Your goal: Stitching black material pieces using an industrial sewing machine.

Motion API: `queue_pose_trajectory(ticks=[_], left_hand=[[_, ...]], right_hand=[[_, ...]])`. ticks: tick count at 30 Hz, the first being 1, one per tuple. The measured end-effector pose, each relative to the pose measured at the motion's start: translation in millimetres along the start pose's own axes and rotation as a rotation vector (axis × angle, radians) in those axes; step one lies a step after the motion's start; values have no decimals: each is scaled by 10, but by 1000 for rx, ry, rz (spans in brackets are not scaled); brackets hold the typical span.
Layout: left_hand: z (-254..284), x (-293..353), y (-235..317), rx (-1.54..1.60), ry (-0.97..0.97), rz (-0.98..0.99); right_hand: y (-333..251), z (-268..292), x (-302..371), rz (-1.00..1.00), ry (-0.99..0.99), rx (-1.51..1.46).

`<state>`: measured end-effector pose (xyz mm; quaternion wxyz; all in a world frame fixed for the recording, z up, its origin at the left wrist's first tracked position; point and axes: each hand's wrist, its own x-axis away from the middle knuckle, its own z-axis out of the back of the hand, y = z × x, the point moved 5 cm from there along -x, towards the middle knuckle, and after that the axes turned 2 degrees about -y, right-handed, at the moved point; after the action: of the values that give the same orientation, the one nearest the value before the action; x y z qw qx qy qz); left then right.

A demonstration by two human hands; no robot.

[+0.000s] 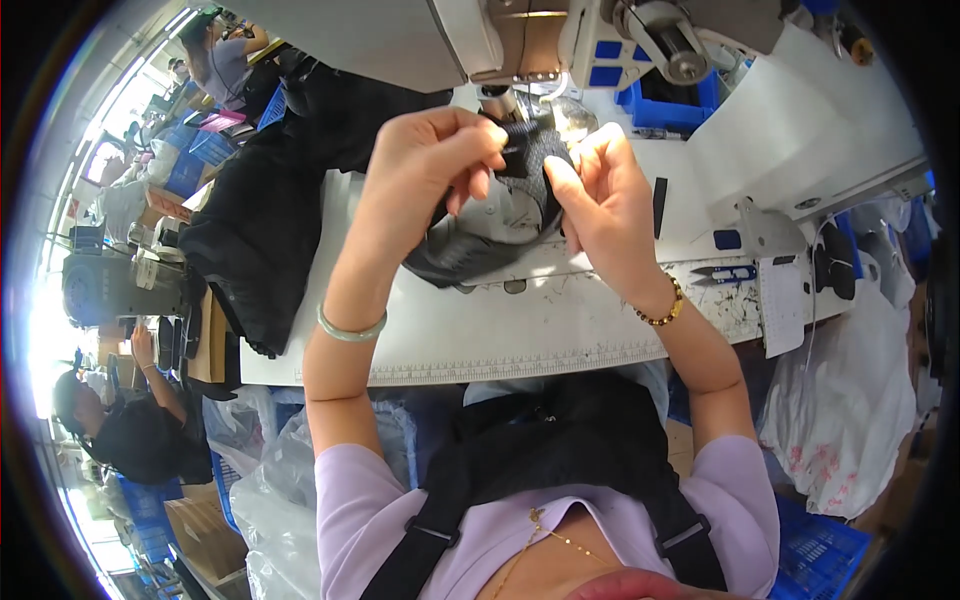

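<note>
A black fabric strap (542, 158) with a ribbed, mesh-like surface is held up just below the sewing machine's head (520, 50). My left hand (432, 165) pinches its narrow end between thumb and fingertips. On the other side my right hand (604, 195) grips the strap with the thumb pressed on its edge. Below the hands the rest of the black piece (470, 258) hangs in a curved loop over the white table (520, 335), slightly blurred. The machine's needle area lies behind the hands and is partly hidden.
A heap of black fabric (255, 225) covers the table's left side. Thread snips (725, 274) and a short black strip (660, 207) lie to the right. A blue bin (672, 108) stands behind. Plastic bags (840, 390) hang at the right; two other people sit at the left.
</note>
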<state>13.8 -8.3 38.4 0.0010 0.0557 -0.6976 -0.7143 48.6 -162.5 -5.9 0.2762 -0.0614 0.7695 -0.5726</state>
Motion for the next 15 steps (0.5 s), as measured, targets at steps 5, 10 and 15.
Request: queue_pose_trajectory(ticks=[5,10,15], left_hand=[[-74,-8,-106,-156,13,34],[-25,-27,-174,50,45,45],[-7,-84,-186,117,61,82]], right_hand=[[141,33,44,138,-28,142],[144,-7,46,146,-34,79],[134,35,42,218,-32,184]])
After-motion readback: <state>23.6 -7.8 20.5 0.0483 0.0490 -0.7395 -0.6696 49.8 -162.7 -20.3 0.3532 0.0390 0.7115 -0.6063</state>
